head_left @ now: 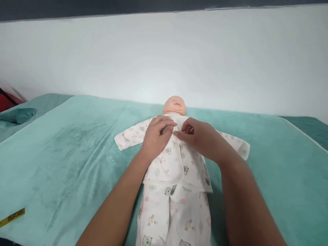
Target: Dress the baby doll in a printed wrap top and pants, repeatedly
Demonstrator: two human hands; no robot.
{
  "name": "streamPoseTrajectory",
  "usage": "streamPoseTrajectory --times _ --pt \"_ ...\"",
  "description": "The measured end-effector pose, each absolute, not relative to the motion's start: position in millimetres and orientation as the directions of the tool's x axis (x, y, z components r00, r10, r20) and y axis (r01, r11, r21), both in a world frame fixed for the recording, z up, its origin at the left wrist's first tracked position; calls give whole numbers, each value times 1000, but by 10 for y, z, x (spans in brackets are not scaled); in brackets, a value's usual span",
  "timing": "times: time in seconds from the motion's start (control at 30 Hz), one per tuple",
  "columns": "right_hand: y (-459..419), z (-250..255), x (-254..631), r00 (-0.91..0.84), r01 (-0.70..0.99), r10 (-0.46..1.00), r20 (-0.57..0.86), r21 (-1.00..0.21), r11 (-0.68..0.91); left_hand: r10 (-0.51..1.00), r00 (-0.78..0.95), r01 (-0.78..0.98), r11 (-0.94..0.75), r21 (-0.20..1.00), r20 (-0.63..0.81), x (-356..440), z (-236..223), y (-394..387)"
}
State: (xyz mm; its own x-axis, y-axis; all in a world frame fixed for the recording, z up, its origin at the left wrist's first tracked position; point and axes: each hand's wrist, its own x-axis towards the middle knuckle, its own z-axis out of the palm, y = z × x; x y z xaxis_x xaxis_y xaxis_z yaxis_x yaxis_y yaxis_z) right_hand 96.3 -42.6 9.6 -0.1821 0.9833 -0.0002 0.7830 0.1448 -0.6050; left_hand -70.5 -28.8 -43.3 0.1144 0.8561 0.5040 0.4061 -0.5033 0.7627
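A baby doll [174, 105] lies on its back on a teal blanket [66, 147], head away from me. It wears a white printed shirt [176, 160] and matching trousers [174, 215]. My left hand [156, 136] and my right hand [201, 138] meet on the doll's upper chest, just below its chin. Both hands have their fingers curled and pinched on the shirt's front edge near the collar. The doll's sleeves lie spread out to either side.
The blanket covers a wide padded surface running to a white wall [164, 58]. A folded teal cloth [17, 115] and something red [6, 99] lie at the far left. A yellow tape strip [12, 217] shows at the lower left edge.
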Motion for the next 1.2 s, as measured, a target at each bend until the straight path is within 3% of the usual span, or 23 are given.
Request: streamPoseTrajectory --times 0.2,0.33,0.43,0.53,0.73,0.97,1.2 --pt "-537 135 803 -162 898 985 57 -405 172 863 73 489 -468 736 500 -697 -409 -314" --pt "-527 115 713 -92 928 988 126 -349 131 874 84 494 -453 742 478 -696 -397 -319" --pt "-486 106 743 -74 897 989 129 -425 122 884 111 470 -450 760 454 -714 -384 -325" --pt "-421 89 842 -76 810 995 69 -578 102 893 128 411 -443 797 431 -733 -377 -323" --pt "-318 4 985 -193 584 981 -33 -807 88 904 117 365 -425 829 411 -743 -380 -303" --pt "-291 -66 987 -235 457 972 -13 -884 98 914 108 300 -406 863 392 -743 -400 -286" --pt "-257 -117 990 -236 392 972 5 -914 100 907 95 401 -413 818 411 -709 -401 -296"
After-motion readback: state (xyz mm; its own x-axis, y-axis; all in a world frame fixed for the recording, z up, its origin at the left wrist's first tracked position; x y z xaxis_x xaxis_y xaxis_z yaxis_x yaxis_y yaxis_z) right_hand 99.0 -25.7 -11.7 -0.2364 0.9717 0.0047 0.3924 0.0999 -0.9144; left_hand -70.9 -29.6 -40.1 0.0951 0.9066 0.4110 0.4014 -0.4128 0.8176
